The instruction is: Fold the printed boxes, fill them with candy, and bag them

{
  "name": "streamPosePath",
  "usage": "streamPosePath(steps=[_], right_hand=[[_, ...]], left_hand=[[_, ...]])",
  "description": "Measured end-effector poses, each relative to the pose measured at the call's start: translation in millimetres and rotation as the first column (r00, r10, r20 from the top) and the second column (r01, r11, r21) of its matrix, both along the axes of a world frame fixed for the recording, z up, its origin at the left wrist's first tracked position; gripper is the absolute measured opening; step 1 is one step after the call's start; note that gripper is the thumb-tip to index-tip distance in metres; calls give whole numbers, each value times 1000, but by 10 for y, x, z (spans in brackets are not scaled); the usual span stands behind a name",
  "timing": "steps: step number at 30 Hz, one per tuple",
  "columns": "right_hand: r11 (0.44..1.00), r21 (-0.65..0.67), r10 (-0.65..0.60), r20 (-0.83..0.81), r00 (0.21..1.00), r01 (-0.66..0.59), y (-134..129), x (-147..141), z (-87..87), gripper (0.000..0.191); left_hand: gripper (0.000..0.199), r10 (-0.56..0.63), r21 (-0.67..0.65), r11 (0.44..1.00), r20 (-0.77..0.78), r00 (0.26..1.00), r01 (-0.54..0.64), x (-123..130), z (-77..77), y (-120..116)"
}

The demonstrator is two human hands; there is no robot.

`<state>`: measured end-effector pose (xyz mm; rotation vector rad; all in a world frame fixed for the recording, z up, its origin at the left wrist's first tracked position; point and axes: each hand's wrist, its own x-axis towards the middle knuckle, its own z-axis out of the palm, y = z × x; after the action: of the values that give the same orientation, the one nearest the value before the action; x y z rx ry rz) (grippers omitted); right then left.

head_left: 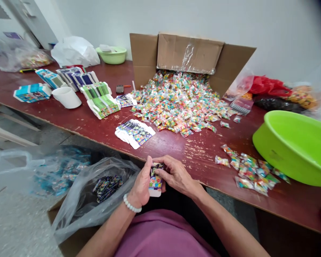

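Between my two hands, just in front of the table edge, is a small printed candy box [155, 182], dark with coloured circles and a white flap at its lower end. My left hand [143, 184] grips its left side, thumb up. From the right, my right hand [175, 173] closes on the upper part, its thumb lying across the printed face. Beyond my hands, a fanned stack of matching flat boxes [136, 132] lies on the table. A large heap of wrapped candies [182, 103] spills from a cardboard carton [189, 53] behind it.
To the right stand a green basin [291, 150] and a small group of wrapped candies [253, 173]. Green box stacks [100, 100] and a white cup [66, 97] are at left. Below the table edge, a plastic-lined carton [77, 210] holds dark filled packs [108, 187].
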<state>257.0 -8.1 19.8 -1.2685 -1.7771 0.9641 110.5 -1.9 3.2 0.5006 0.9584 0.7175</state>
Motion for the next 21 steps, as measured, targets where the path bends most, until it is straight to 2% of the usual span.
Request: streamPosePath(steps=[3,5,8,10,13,15,16,17,18,19,21], right_hand=[[980,-195,-18,-243,970,-31,-22,-59,-57,33],[982,-187,-38,-308,951,-22,-42,-100,-88,29],[999,2,-42,-198,979,43,-67,-142,-87,24],[996,83,-23,-74,997,30,-52,-132,-63,24],[997,82,10,24,1000,-12,105,39,-31,16],[991,54,-126,16,992,125,325,298,-26,20],[957,53,-289,50,956,286,463,464,-30,26],[880,91,-476,147,867,467,612,644,-39,30],[790,137,-609,283,741,597,763,825,-54,33],[736,155,-667,332,667,659,907,996,-76,35],[689,162,-703,386,597,707,1145,1277,-139,37]], left_hand=[[66,14,-11,1000,64,998,-13,-17,37,67],[66,5,13,1000,98,995,-7,-33,34,91],[65,-5,50,999,53,999,2,-51,-6,86],[62,-30,86,996,0,1000,30,-65,-28,71],[52,-99,144,985,-8,995,99,-109,-16,64],[50,-116,126,986,51,992,109,-154,7,61],[53,-112,99,990,85,990,103,-178,11,51],[54,-104,71,993,114,988,96,-202,4,34],[52,-97,52,994,129,987,91,-224,-16,7],[50,-100,38,995,125,987,96,-246,-51,-28],[45,-146,9,989,74,987,145,-298,-157,-112]])
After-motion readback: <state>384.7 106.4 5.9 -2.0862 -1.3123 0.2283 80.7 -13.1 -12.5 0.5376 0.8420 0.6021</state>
